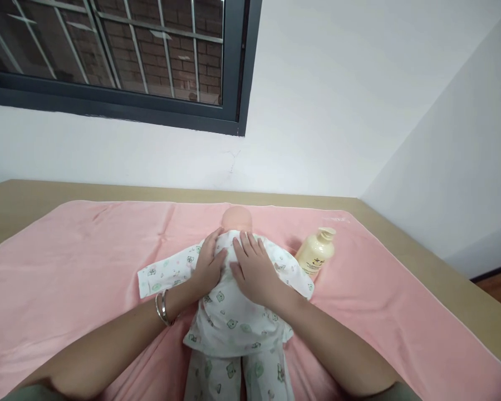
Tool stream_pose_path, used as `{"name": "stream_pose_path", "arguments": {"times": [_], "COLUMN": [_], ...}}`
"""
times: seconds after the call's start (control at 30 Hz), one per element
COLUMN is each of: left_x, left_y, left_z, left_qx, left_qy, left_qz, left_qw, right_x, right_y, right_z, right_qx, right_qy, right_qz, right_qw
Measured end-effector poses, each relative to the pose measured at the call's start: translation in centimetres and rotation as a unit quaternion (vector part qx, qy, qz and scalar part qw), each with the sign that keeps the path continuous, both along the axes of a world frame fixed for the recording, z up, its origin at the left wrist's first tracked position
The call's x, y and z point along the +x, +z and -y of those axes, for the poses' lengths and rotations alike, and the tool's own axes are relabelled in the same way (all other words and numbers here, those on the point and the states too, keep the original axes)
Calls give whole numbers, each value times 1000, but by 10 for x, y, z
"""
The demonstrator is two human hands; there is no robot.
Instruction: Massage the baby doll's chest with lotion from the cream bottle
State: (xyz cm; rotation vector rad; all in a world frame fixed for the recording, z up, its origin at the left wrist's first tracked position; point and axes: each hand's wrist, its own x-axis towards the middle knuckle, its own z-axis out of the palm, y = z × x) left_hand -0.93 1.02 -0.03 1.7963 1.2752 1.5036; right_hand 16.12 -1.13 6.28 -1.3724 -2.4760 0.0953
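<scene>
A baby doll (236,219) in a white top (229,328) with small green animal prints lies lengthwise in front of me, its bald head pointing away. Matching trousers (261,373) cover its legs. My left hand (210,263) rests on the left of the top near the shoulder, fingers stretched out. Flat on the upper middle of the top lies my right hand (254,272), its fingers apart. Both hands touch the cloth and hold nothing. No facial features show on the doll's head. One sleeve (165,274) spreads out to the left.
Under the doll spreads a pink blanket (87,267) on a wooden tabletop (401,234). A pale yellow pump bottle (316,252) stands beside the doll's right-hand sleeve. Behind the table are a white wall (317,111) and a dark-framed barred window (234,67).
</scene>
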Motion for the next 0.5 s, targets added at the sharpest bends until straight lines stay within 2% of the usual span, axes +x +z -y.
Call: {"name": "stream_pose_path", "arguments": {"times": [0.1, 0.17, 0.23, 0.3, 0.4, 0.43, 0.5], "left_x": [1, 2, 2, 3, 3, 3, 3], "left_y": [0, 0, 0, -1, -2, -2, -1], "left_z": [1, 0, 0, 0, 1, 2, 4], "left_qx": [-1, -4, -7, -8, 0, 5, 12], "left_qy": [17, 12, 1, -7, -12, -11, -7], "left_qz": [23, 32, 39, 50, 80, 86, 86], "left_qw": [1000, 999, 999, 999, 997, 996, 996], "right_x": [14, 18, 14, 4, -10, -12, -12], "right_y": [9, 14, 16, 15, 12, 12, 13], "right_z": [-14, -29, -35, -26, 7, 18, 31], "right_qx": [-72, -109, -94, -36, 37, 39, 22], "right_qy": [0, -64, -116, -82, 36, 54, 41], "right_qz": [21, 28, 30, 36, 50, 55, 62], "right_qw": [997, 992, 988, 995, 997, 996, 997]}}
